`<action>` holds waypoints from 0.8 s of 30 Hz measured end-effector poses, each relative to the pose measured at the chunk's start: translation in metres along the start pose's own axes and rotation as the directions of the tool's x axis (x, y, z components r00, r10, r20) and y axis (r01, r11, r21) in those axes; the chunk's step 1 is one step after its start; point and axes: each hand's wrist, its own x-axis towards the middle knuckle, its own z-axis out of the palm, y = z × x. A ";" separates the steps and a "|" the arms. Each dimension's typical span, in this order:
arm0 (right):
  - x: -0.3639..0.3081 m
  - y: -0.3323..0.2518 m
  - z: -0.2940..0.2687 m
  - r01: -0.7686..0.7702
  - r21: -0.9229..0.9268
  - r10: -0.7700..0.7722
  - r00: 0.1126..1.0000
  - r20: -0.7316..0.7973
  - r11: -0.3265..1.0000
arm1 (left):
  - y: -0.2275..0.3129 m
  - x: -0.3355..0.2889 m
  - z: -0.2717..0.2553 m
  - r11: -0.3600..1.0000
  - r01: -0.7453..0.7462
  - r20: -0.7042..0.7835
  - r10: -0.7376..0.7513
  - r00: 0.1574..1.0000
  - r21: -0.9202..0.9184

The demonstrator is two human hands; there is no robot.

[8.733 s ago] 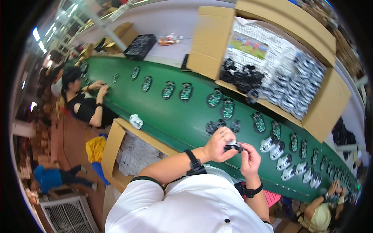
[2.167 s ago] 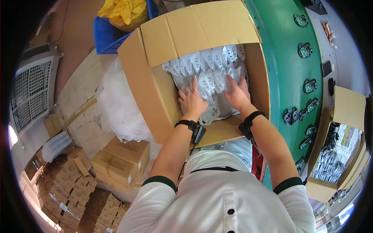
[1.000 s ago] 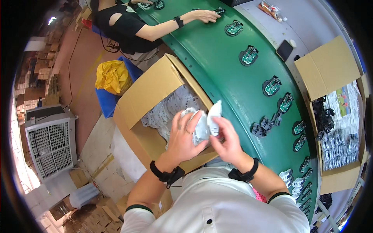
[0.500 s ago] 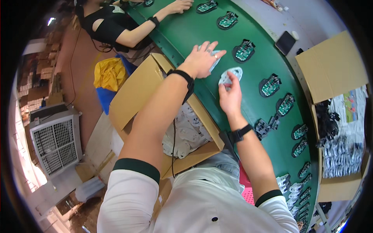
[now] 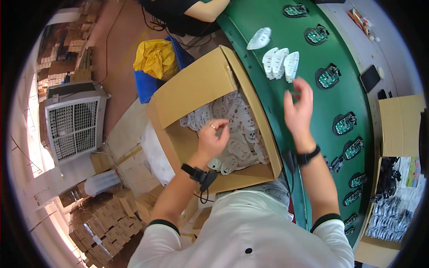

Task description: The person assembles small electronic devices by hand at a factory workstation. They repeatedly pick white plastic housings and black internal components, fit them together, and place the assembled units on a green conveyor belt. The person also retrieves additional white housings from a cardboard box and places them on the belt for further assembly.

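My left hand hovers over the open cardboard box, its fingers loosely curled with a gap at the thumb and nothing visible in them. Inside the box lie many pale plastic shells, some in clear wrapping. My right hand is above the green work surface, thumb and fingers apart, holding nothing. Just beyond its fingertips, white curved plastic shells lie side by side, three in a close group. Another white shell rests a little farther off, near the left edge.
Black mouse-shaped bases with green circuit boards line the green surface. A phone lies on the ledge at right, above another box of parts. A blue bin with a yellow bag and a person's arm are at far left.
My left hand has moved from the green surface back over the box. My right hand has let go of a white shell, and the shells now lie uncovered. The view has shifted.
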 end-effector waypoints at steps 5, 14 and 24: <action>-0.115 -0.059 -0.001 -0.396 0.260 0.109 0.702 0.704 0.881 | -0.098 -0.020 0.034 0.969 0.217 -0.189 -0.193 0.963 0.115; -0.143 -0.005 0.129 -0.368 -0.438 0.504 0.827 0.248 0.820 | -0.106 0.036 0.087 0.963 0.009 -0.268 0.066 0.961 0.268; -0.154 0.046 0.117 -0.612 -0.200 0.633 0.657 0.409 0.765 | -0.118 -0.008 0.093 0.976 0.206 -0.320 -0.173 0.931 0.070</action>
